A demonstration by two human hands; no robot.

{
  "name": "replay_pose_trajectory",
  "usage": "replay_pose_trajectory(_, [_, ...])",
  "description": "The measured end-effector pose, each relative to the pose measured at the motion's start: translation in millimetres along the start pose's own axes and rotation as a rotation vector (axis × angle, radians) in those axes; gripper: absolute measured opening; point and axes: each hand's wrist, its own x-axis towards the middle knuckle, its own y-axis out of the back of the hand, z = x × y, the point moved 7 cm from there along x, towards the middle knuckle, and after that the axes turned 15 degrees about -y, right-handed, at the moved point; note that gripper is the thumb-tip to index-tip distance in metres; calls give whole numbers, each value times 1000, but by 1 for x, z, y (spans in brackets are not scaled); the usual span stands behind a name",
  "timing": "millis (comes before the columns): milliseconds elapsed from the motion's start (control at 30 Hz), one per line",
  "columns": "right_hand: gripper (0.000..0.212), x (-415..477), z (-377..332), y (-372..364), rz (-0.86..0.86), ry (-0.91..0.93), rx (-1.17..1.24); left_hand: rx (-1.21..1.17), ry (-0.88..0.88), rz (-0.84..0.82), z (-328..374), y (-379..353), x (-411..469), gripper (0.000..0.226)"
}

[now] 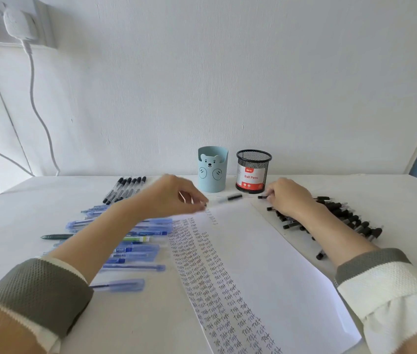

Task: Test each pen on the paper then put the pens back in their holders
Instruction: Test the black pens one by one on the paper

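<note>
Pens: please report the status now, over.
Left grip pinches a pen at the paper's far edge. Right grip pinches a small black piece, maybe a cap. Blue holder and mesh holder show no pens.

The sheet of paper (266, 264) is white, smooth and matt, lying on a matt white table (49, 200). The bear pen holder (212, 169) looks like smooth, matt pale-blue plastic. The mesh pen holder (253, 159) is black wire mesh, with a slightly glossy printed label (250, 177) inside. The blue pens (138, 249) have translucent plastic bodies. The black-capped pens (125, 190) have clear plastic barrels, like the pen (227, 198) in mid-air beside a small black cap (262, 197) that looks like plastic. Both the left sleeve (36, 290) and the right sleeve (386, 284) are textured knitted cloth. The wall (227, 72) is matt, faintly rough paint.
</note>
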Motion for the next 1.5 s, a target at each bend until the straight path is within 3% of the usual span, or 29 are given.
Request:
replay_pose_trajectory(133, [21,-5,-5,17,166,67,124,-91,92,451,-26,59,-19,10])
replay_pose_trajectory(200, [23,-9,-8,29,271,100,238,-58,207,590,-49,78,-32,7])
replay_pose_trajectory(300, [25,-22,-20,48,396,189,378,170,428,448,-84,83,-38,12])
replay_pose_trajectory(400, [24,-33,-38,53,351,238,468,243,562,313,-104,76,-37,17])
replay_pose_trajectory(500, [22,-38,-48,51,261,175,478,276,606,288,-110,69,-31,18])
replay_pose_trajectory(600, [42,-44,-54,50,156,146,553,349,601,285,-110,65,-23,19])
replay_pose_trajectory(767, [39,-45,-56,52,94,158,757,453,613,193,-115,57,-22,15])
replay_pose_trajectory(933, [50,-46,-70,55,-157,220,1046,525,635,164,-117,57,-27,19])
replay_pose_trajectory(1033, [47,-44,-75,49,-221,143,1097,554,645,145,-118,60,-29,12])
replay_pose_trajectory(1200, [62,-57,-88,37,-524,59,1207,546,665,142,-124,65,-36,13])
replay_pose_trajectory(1267, [56,-62,-91,31,-570,41,1207,561,652,136,-121,66,-37,13])
replay_pose_trajectory(1333, [35,-67,-96,22,-636,8,1214,599,587,139,-109,64,-32,12])
replay_pose_trajectory(1400, [22,-68,-99,11,-671,-13,1206,584,425,111,-88,54,-22,9])
replay_pose_trajectory(1500, [10,-63,-97,-2,-566,11,1090,377,124,-57,-53,14,-10,9])
